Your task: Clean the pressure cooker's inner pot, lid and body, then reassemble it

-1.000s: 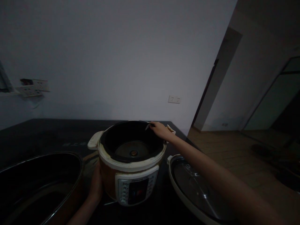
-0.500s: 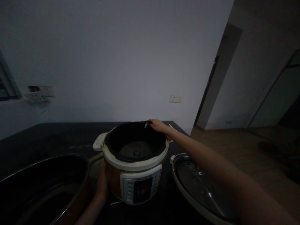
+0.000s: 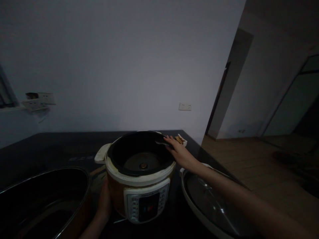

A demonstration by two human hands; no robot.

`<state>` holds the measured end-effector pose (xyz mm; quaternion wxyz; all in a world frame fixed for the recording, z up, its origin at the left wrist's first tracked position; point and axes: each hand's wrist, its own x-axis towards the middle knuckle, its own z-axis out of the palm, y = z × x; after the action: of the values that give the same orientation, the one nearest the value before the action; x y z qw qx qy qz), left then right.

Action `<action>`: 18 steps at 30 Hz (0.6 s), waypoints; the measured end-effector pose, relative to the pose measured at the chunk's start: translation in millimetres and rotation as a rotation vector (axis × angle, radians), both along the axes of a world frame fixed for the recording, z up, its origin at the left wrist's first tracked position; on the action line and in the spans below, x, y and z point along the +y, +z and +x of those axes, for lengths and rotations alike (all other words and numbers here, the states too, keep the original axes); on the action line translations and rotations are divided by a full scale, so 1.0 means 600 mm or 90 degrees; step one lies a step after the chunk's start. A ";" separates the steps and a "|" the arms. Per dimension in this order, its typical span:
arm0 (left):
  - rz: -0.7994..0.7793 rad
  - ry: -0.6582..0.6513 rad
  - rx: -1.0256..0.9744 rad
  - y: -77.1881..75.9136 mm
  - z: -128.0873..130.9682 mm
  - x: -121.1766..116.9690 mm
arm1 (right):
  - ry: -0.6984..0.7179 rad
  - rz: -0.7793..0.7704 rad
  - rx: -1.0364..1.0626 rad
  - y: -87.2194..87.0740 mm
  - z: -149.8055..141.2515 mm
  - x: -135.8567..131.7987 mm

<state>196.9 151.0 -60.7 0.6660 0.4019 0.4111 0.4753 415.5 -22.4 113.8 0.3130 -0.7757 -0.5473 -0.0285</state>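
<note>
An open electric pressure cooker point(image 3: 139, 179), cream and orange with a button panel on its front, stands on a dark counter point(image 3: 50, 149). Its black inside is bare, with a small round knob at the bottom. My left hand point(image 3: 104, 200) lies flat against the cooker's left side, fingers stretched out. My right hand point(image 3: 178, 152) rests on the cooker's right rim, fingers pinched on a thin small thing that I cannot make out in the dim light.
A large dark metal inner pot point(image 3: 42, 202) sits at the left front. The cooker's lid point(image 3: 209, 202) lies upside down to the right. A wall socket point(image 3: 184, 106) is behind. The counter ends at the right, beside a wooden floor point(image 3: 261, 166).
My right hand slid along the rim from the far edge toward the right side, nearer to me. My left hand stayed on the cooker's side.
</note>
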 end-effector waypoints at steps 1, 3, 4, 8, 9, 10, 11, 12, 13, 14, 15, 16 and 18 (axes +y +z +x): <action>0.002 0.000 -0.001 -0.003 0.000 0.002 | 0.015 0.022 0.016 -0.004 -0.004 -0.009; 0.009 0.003 -0.004 -0.007 0.000 0.003 | 0.048 0.066 0.046 -0.012 -0.013 -0.026; 0.012 0.006 -0.005 -0.007 0.000 0.003 | 0.062 0.083 0.053 -0.016 -0.018 -0.035; 0.011 0.002 -0.008 0.002 0.002 -0.004 | 0.096 0.122 0.050 -0.031 -0.050 -0.067; 0.009 0.004 -0.010 0.004 0.003 -0.006 | 0.099 0.126 0.050 -0.034 -0.060 -0.075; 0.008 0.008 -0.011 0.007 0.003 -0.008 | 0.100 0.129 0.055 -0.037 -0.071 -0.083; 0.008 0.015 -0.012 0.009 0.004 -0.009 | 0.099 0.131 0.064 -0.040 -0.082 -0.090; 0.009 0.022 -0.012 0.011 0.004 -0.011 | 0.098 0.133 0.077 -0.042 -0.094 -0.098; 0.010 0.025 -0.013 0.011 0.004 -0.011 | 0.096 0.134 0.089 -0.045 -0.106 -0.105; 0.009 0.024 -0.014 0.011 0.005 -0.012 | 0.093 0.137 0.099 -0.048 -0.119 -0.112; 0.007 0.020 -0.016 0.011 0.005 -0.012 | 0.089 0.141 0.106 -0.052 -0.134 -0.117; 0.002 0.016 -0.018 0.011 0.005 -0.013 | 0.084 0.145 0.107 -0.059 -0.149 -0.120; -0.003 0.015 -0.022 0.013 0.005 -0.014 | 0.076 0.150 0.088 -0.082 -0.185 -0.122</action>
<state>200.0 142.5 -52.6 0.6682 0.3874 0.4054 0.4889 304.4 -95.3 64.5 0.4400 -0.6996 -0.5627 -0.0202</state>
